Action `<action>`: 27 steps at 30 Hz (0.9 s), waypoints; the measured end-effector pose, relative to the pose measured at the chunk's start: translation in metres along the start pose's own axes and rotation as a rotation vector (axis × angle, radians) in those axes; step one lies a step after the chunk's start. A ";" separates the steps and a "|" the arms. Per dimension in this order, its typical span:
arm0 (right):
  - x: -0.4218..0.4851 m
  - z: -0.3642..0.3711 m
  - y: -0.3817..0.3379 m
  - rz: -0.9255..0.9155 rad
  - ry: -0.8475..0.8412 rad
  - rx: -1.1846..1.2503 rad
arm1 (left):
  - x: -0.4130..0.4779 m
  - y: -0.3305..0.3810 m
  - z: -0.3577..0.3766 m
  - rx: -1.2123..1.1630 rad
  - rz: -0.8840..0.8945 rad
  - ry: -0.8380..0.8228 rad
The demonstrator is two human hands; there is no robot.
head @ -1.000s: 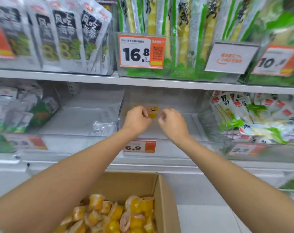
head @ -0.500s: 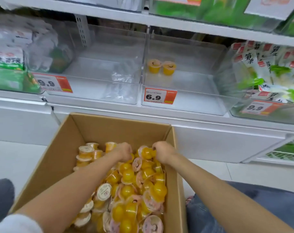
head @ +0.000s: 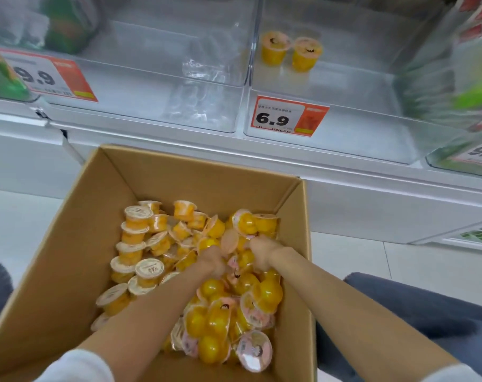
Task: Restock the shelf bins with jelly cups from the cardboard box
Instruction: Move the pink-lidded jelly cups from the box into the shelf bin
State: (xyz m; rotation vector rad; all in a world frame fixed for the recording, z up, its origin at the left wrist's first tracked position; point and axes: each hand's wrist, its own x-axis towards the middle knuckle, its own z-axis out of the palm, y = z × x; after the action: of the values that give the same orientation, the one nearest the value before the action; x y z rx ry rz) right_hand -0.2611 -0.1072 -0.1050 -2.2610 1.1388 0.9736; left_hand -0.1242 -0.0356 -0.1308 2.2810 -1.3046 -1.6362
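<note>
Your hands have come back down into the cardboard box. Your left hand and right hand dig into the jelly cups. Their fingers are curled and buried, so I cannot tell if they hold any. Only two cups stand in the bin, so lots more must go up.

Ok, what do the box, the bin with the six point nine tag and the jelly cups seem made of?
The box: matte brown cardboard, creased folds at its corners. The bin: clear glossy rigid plastic, see-through with bright highlights. The jelly cups: probably thin clear plastic, yellow filling visible, with printed film lids.
</note>
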 end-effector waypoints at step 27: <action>-0.214 -0.260 0.097 0.119 1.376 1.326 | -0.167 0.294 -0.173 -0.451 0.759 0.718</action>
State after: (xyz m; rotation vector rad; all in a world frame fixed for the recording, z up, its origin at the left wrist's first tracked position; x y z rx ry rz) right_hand -0.3269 -0.2170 0.2215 -1.3989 1.5765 -1.3066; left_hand -0.1761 -0.1879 0.2133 1.5507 -1.2017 -0.6655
